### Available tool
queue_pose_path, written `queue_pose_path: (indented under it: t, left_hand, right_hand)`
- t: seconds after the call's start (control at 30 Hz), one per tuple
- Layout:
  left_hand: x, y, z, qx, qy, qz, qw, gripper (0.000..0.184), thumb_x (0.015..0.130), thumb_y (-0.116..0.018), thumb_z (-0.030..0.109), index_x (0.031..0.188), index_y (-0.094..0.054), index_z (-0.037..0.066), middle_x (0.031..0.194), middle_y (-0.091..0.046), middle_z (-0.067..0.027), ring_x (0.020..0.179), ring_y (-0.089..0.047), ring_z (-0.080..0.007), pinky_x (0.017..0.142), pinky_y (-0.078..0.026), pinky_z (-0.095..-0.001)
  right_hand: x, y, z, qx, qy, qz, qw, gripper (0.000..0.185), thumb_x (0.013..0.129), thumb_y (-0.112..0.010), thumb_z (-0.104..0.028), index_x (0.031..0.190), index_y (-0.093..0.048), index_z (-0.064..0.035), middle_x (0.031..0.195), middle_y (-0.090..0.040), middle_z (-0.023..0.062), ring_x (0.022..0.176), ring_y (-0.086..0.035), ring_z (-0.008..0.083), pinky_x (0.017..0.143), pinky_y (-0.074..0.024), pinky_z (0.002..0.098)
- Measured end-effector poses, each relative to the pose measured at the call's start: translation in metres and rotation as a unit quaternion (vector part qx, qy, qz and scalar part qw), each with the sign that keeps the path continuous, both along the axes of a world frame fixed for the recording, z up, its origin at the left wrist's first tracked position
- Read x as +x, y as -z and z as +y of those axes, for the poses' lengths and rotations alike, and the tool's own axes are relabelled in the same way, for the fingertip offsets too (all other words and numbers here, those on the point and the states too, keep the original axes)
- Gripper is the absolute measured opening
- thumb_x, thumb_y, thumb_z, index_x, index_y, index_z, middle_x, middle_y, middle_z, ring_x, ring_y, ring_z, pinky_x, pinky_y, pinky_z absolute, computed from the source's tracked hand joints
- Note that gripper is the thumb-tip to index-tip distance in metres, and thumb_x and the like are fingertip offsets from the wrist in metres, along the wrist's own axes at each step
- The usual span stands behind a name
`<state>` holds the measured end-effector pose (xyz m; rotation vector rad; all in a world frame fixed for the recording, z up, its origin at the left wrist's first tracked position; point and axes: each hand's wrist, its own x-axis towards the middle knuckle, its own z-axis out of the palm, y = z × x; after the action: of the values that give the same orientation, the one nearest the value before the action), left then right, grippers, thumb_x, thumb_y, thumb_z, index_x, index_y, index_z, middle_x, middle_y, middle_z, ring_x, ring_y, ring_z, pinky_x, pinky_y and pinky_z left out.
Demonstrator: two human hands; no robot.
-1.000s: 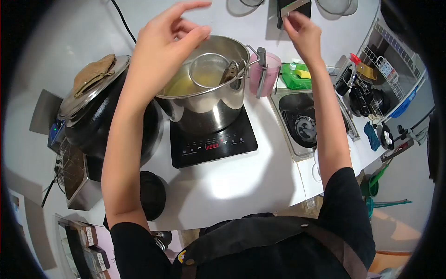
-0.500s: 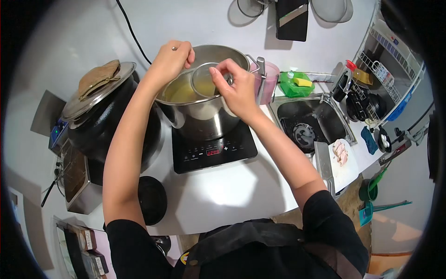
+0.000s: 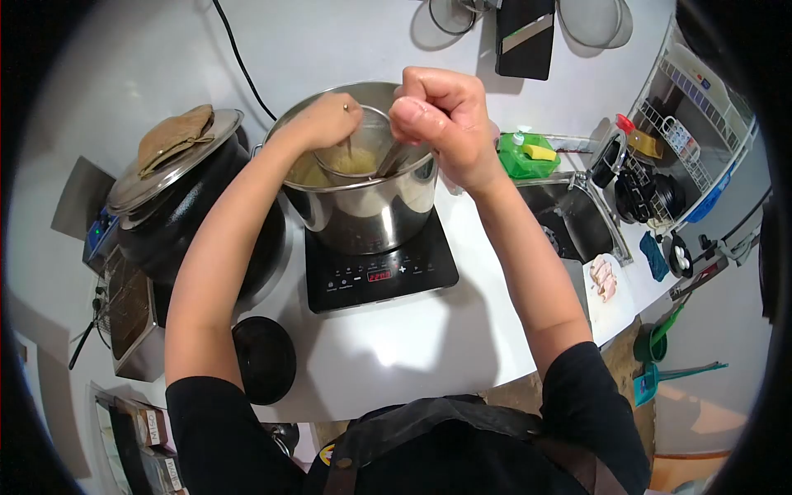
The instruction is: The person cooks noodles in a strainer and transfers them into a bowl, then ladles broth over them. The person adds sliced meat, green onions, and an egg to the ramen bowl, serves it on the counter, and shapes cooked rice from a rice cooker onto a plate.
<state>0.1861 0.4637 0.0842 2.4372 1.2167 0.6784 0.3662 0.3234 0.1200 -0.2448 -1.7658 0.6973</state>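
A tall steel pot (image 3: 363, 216) with yellowish liquid stands on a black induction cooktop (image 3: 381, 280) with a lit red display. Inside its mouth sits a round metal strainer (image 3: 375, 124), its mesh partly over the liquid. My right hand (image 3: 445, 120) is closed round the strainer's handle (image 3: 394, 158), above the pot's right rim. Over the strainer, my left hand (image 3: 326, 122) has its fingers bent down, gripping something thin that reaches into the mesh; its kind is hidden.
A large black pot (image 3: 186, 210) with a lid and brown cloth stands left. A black bowl (image 3: 264, 360) lies near the front edge. Right are a sink (image 3: 573, 219), a green caddy (image 3: 528, 157) with a yellow sponge, and raw meat (image 3: 603, 278) on a white board.
My right hand has risen and moved right, turning into a fist round the handle. My left hand has lowered to the right, into the strainer's opening.
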Motion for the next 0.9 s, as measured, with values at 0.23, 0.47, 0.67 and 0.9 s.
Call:
queue_pose_path:
  t: [0.23, 0.47, 0.67, 0.9]
  left_hand:
    - [-0.001, 0.008, -0.019, -0.134, 0.051, 0.003, 0.99, 0.028, 0.079, -0.042, 0.018, 0.061, -0.048, -0.002, 0.057, -0.055, -0.0103, 0.054, -0.058, -0.0187, 0.055, -0.045, -0.0342]
    - [0.0, 0.035, 0.025, -0.025, 0.094, 0.011, 0.995, 0.032, 0.081, -0.041, 0.021, 0.065, -0.053, -0.004, 0.058, -0.057, -0.0124, 0.054, -0.058, -0.0204, 0.056, -0.045, -0.0363]
    - [0.003, 0.004, -0.007, -0.02, 0.051, -0.004, 0.998, 0.029, 0.08, -0.043, 0.021, 0.065, -0.053, -0.003, 0.058, -0.057, -0.0098, 0.054, -0.056, -0.019, 0.055, -0.045, -0.0343]
    - [-0.029, -0.097, -0.082, 0.029, 0.024, -0.071, 0.997, 0.031, 0.087, -0.042, 0.026, 0.062, -0.042, 0.008, 0.058, -0.044, -0.0003, 0.052, -0.043, -0.0069, 0.047, -0.033, -0.0229]
  right_hand:
    - [-0.001, 0.0, 0.001, -0.022, -0.019, -0.057, 0.998, 0.039, 0.078, -0.06, -0.016, 0.057, -0.027, -0.0085, 0.055, -0.027, -0.0047, 0.053, -0.025, 0.0053, 0.047, -0.0203, 0.0228]
    - [-0.002, -0.002, 0.008, 0.035, -0.033, -0.11, 0.993, 0.045, 0.077, -0.065, -0.018, 0.057, -0.026, -0.0089, 0.053, -0.025, -0.0041, 0.052, -0.025, 0.0055, 0.046, -0.0191, 0.0233]
    - [-0.004, -0.002, 0.005, 0.049, -0.024, -0.115, 0.992, 0.046, 0.073, -0.066, -0.018, 0.056, -0.024, -0.009, 0.051, -0.024, -0.0023, 0.049, -0.024, 0.0076, 0.045, -0.0189, 0.0244]
    - [-0.004, -0.002, -0.034, 0.239, -0.018, -0.16, 0.958, 0.037, 0.064, -0.071, -0.022, 0.053, -0.039, -0.0069, 0.047, -0.037, 0.004, 0.038, -0.037, 0.0215, 0.038, -0.032, 0.0311]
